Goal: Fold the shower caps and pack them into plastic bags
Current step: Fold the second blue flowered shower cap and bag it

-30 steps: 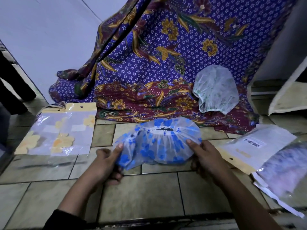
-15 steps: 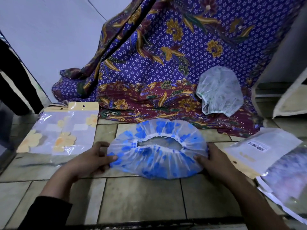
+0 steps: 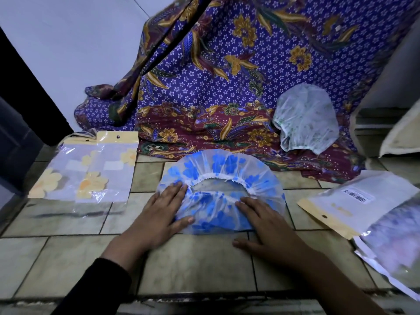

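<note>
The blue-flowered shower cap [image 3: 218, 164] lies spread on the tiled floor [image 3: 195, 262], elastic opening facing up, and both hands press on its near half with straight fingers, gripping nothing: the left hand [image 3: 163, 214] on its left edge, the right hand [image 3: 266, 226] on its right. Packed plastic bags with yellow flowers [image 3: 91, 176] lie to the left, a barcoded plastic bag [image 3: 354, 201] to the right, and a white shower cap [image 3: 304, 123] rests on the purple batik cloth [image 3: 204, 87] behind.

A home: tiled floor [image 3: 195, 267], draped batik cloth [image 3: 227, 71].
</note>
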